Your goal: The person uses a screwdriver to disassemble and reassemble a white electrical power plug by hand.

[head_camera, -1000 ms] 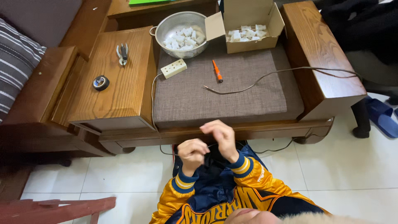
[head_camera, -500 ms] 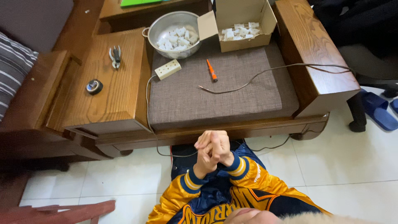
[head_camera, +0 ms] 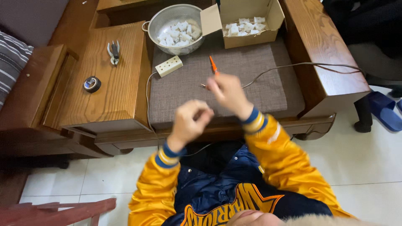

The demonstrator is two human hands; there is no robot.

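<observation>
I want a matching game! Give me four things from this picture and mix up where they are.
Things:
1. Pliers
2. Tape roll
3. Screwdriver
4. White pieces

Places:
A. On the grey cushion
B. In the metal colander
C. Far end of the wooden side table
D. On the wooden side table, nearer the person

Pairs: 1-C, 2-D, 3-A, 4-B
</observation>
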